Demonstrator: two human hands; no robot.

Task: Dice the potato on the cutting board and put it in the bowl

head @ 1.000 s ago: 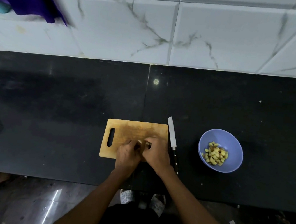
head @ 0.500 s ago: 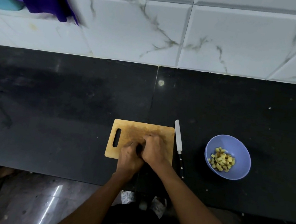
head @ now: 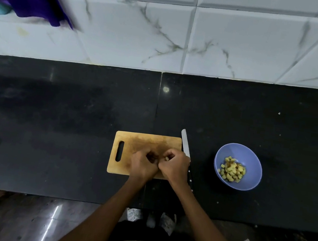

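Curling together over the scuffed wooden cutting board [head: 147, 142], both hands [head: 158, 165] pinch pale potato bits [head: 167, 158].

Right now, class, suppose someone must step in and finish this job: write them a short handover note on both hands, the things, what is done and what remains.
Left hand and right hand: both over the cutting board, fingers curled, gathering the last potato bits; the right seems to pinch one.
Knife: lying on the counter beside the board's right edge, unheld.
Bowl: right of the knife, holding the potato cubes.
Done: dicing, most cubes moved.
Left: carry the remaining bits to the bowl.
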